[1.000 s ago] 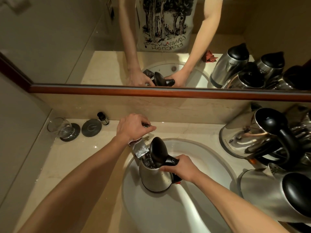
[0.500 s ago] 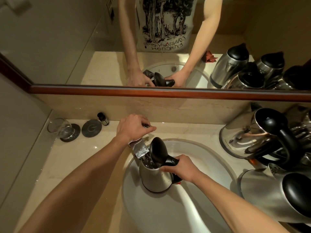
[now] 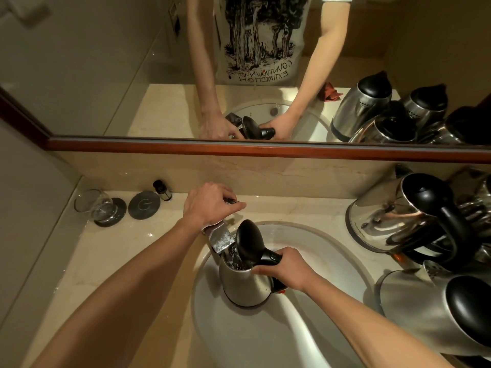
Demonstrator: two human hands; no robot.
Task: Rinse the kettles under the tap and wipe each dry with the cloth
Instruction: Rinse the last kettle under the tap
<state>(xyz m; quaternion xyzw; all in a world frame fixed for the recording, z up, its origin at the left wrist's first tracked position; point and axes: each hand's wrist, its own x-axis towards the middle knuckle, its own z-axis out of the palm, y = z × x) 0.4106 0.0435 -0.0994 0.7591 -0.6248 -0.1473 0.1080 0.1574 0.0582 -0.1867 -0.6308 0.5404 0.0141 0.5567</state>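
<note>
The kettle [image 3: 245, 281] stands upright in the sink [image 3: 332, 245], lid [image 3: 248, 244] tipped open, its mouth under the tap [image 3: 219, 239]; the right hand [image 3: 283, 269] grips its black handle, and the left hand [image 3: 210, 205] is curled over the tap lever, holding it.

Risks, as I judge them: left running, water could top the rim and run down toward the base and its electrical contacts; a filling kettle grows heavy, and a wet handle may slip in a one-handed lift; swinging it out right could knock the crowded kettles [image 3: 406, 216] on the table [image 3: 119, 251].

Contents: water glints inside the kettle, level unclear; the glass [image 3: 93, 205] at left looks nearly empty; the small bottle [image 3: 162, 191] is capped, contents hidden; whether the other kettles hold anything, I cannot tell.
</note>
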